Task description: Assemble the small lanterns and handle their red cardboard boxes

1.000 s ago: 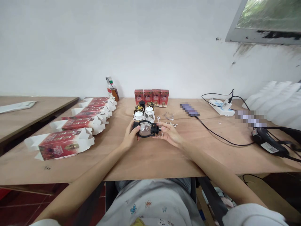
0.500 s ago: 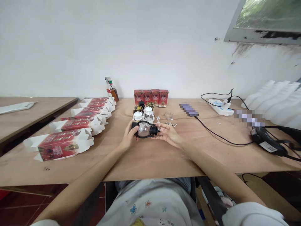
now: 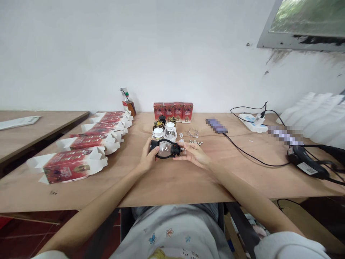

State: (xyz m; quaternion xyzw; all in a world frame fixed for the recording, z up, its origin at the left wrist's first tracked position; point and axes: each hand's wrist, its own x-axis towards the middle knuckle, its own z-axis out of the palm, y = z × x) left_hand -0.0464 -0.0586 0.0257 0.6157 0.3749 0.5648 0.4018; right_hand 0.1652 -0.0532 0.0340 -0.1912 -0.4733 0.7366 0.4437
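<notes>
A small black lantern [image 3: 165,148] with a clear globe lies sideways in the air above the table, its base to the left. My left hand [image 3: 147,156] is closed around the base, thumb on the near side. At the narrow top end, my right hand [image 3: 196,155] has its fingers closed about the cap. Thin pale wire shows by those fingers, though its exact hold is unclear. Just beyond stand white lanterns [image 3: 170,131], with a gold-and-black lantern [image 3: 158,125] and darker ones behind. A heap of thin wire pieces [image 3: 192,133] and several small round discs [image 3: 198,142] lie to the right.
Several opened red gift boxes [image 3: 67,166] line the left side. Closed red boxes [image 3: 173,112] stand by the wall near a bottle [image 3: 129,106]. On the right are a phone [image 3: 216,126], cables, a power strip [image 3: 253,123], a black device [image 3: 307,162] and white foam sleeves [image 3: 320,115].
My left thumb and fingers have shifted slightly on the lantern, showing more of its base. The lantern has turned a little; the right hand has hardly moved.
</notes>
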